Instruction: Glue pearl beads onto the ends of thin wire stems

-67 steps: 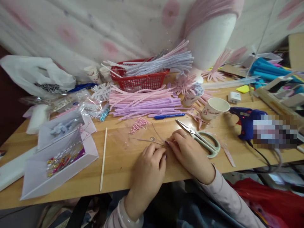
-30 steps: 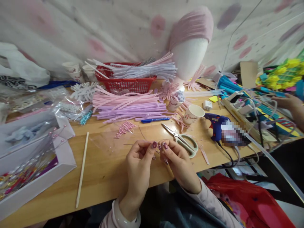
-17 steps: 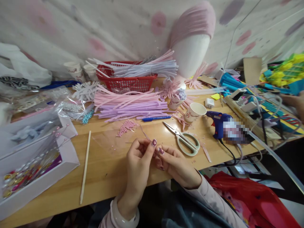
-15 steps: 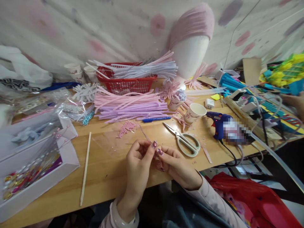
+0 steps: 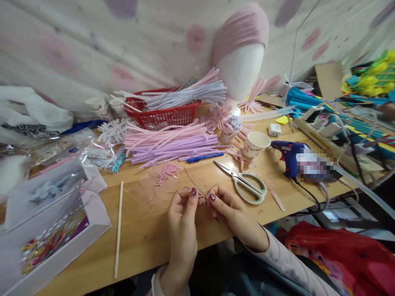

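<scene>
My left hand is closed in a pinch between thumb and forefinger over the table. Thin wire pokes up and back from its fingertips. My right hand pinches at the same spot, a small gap from the left, with fine strands running between the two. Whatever small piece sits at the fingertips is mostly hidden. Just beyond the hands, pink pearl beads lie on a clear plastic bag. Scissors with pale green handles rest to the right of my right hand.
Pink and purple pipe cleaners lie before a red basket. Also here are a blue pen, a wooden stick, a paper cup, a blue glue gun, a white box and a foam head.
My hands have drawn slightly apart at the fingertips, and strands now show between them. The camera view has shifted a little; the things on the table lie as before.
</scene>
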The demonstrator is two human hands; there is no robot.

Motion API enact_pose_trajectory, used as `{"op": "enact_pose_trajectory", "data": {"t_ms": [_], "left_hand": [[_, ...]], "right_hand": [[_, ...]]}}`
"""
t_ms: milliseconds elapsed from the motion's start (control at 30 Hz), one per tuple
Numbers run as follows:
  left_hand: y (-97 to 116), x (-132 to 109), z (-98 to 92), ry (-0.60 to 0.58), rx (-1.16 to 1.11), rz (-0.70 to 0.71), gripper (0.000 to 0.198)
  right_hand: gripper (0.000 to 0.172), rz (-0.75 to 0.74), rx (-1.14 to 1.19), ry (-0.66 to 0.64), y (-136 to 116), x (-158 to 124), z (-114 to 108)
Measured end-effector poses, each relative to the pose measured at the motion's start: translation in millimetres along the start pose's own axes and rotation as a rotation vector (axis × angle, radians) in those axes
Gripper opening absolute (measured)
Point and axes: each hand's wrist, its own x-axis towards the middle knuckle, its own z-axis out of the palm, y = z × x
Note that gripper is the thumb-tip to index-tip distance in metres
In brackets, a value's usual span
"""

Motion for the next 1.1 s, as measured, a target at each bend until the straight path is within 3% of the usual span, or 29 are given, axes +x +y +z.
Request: {"op": "enact_pose_trajectory", "data": {"t_ms": [200,367,533,800,1100], "left_hand": [[2,4,-6.0,-0.029,0.031,-0.034,0.031],[8,2,-4.4,-0.03,-0.025,-0.075,0.034],[15,0,-1.4,-0.11,-0.099,-0.133,0.034],[16,3,0.2,-0.036,-0.162,-0.125,0.04],[12,-2,2.9,-0.191,-0.152,-0.165,0.032]], "right_hand": [[0.047,-0.019,-0.08,-0.088,0,0,1],[0.045,-0.049,-0.069,-0.077,1,1,2],[0.043,-0.058,-0.021,-0.088,1,3,2],[0.045,0.167,0.128,-0.233,12,4,-3],[0.049,-0.007,0.045,-0.129,12,4,-5]]}}
